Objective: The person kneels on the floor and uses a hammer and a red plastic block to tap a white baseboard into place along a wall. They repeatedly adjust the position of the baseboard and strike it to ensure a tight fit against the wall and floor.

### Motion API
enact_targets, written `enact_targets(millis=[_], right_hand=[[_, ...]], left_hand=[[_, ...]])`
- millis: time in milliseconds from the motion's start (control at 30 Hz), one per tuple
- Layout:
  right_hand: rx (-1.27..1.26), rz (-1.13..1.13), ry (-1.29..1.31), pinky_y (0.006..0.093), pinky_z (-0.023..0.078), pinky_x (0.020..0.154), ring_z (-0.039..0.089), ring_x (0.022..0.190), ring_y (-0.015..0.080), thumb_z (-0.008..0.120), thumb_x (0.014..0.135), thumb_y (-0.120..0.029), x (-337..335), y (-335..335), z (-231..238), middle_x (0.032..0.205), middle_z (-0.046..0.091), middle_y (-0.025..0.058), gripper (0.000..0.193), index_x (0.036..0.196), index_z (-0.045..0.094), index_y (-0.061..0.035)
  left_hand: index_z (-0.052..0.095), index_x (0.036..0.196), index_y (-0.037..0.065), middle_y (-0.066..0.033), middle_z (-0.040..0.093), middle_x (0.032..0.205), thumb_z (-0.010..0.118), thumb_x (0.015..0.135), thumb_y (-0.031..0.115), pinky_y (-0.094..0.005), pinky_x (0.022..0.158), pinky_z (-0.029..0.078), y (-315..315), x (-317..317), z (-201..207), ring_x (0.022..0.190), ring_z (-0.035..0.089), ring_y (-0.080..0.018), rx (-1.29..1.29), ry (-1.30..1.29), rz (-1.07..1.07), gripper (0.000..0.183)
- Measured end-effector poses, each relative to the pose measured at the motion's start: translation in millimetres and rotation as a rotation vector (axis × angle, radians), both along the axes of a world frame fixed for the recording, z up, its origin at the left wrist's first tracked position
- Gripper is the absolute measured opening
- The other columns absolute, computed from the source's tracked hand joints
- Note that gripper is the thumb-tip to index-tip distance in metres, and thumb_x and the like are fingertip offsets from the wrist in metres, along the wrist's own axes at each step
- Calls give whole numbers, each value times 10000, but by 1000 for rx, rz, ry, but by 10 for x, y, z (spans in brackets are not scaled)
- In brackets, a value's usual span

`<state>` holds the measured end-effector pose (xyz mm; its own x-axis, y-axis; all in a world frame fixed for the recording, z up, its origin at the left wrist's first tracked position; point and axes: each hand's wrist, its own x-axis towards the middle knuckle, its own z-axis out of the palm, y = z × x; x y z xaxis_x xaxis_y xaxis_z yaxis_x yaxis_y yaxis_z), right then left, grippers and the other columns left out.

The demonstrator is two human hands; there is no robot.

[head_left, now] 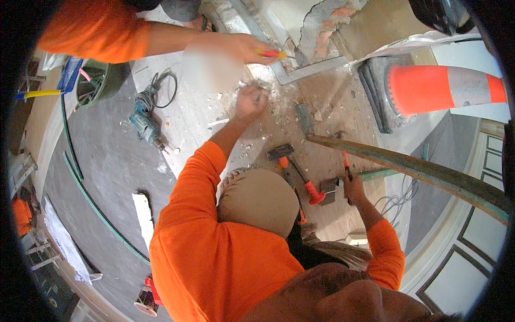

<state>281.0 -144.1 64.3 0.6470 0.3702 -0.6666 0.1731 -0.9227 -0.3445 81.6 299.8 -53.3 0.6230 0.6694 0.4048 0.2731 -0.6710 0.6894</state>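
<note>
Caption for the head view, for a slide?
Co-worker in orange crouches over rubble, hammer beside, drill and traffic cone nearby; another person's hand holds a yellow-handled tool.

Drill left of hammer, cone right

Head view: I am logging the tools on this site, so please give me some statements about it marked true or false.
1. The traffic cone lies on its side. True.
2. The power drill is in someone's hand. False: it lies on the floor, with no hand on it.
3. The hammer with a red grip lies on the floor by the crouching person in the cap. True.
4. That person's raised hand holds a saw. False: it is closed in the rubble by the wall.
5. The sleeved hand reaching in from the upper left holds a yellow and red tool. True.
</note>
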Motion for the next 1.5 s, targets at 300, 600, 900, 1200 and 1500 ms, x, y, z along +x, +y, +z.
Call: enact_targets(millis=[300, 600, 900, 1200, 1500], right_hand=[[-41, 68, 387, 425, 512, 598, 624, 604, 255, 595, 981, -360, -769, 56, 867, 688, 632, 118, 369, 1050, 616, 2], [408, -551, 681, 300, 451, 527, 512, 586, 135, 552, 1016, -392, -1387, 1498, 119, 732, 531, 7, 327, 1104, 588, -79], [801, -1141, 688, 333, 464, 532, 492, 578, 156, 536, 1015, -424, -1276, 2875, -247, 729, 506, 10, 305, 947, 543, -127], [985, -1425, 608, 376, 464, 542, 482, 592, 187, 418, 1040, -225, -1195, 3470, -225, 728, 478, 50, 158, 936, 439, -107], [798, -1255, 656, 371, 463, 559, 490, 592, 201, 402, 1049, -254, -1173, 3556, -276, 738, 484, 54, 151, 986, 404, -116]], left_hand=[[674, 1133, 51, -181, 612, 1253, 656, 884, 305, -476, 1019, 409, 142, -345, 95, 1163, 551, -379, 50, 125, 202, 356], [479, 1388, -51, -306, 368, 1495, 663, 825, 624, -495, 1169, 265, 685, 332, 220, 1410, 327, -436, -14, 223, 205, 899], [142, 1523, -64, -236, 184, 1598, 785, 598, 733, -604, 1175, 174, 640, 966, 444, 1491, 174, -380, -355, 737, 147, 1379], [107, 1541, 5, -209, 159, 1609, 843, 580, 649, -676, 1144, 176, 682, 1147, 482, 1501, 145, -362, -410, 838, 183, 1372], [83, 1548, -5, -208, 113, 1627, 833, 601, 638, -660, 1149, 176, 722, 1187, 485, 1515, 103, -358, -445, 895, 174, 1369]])
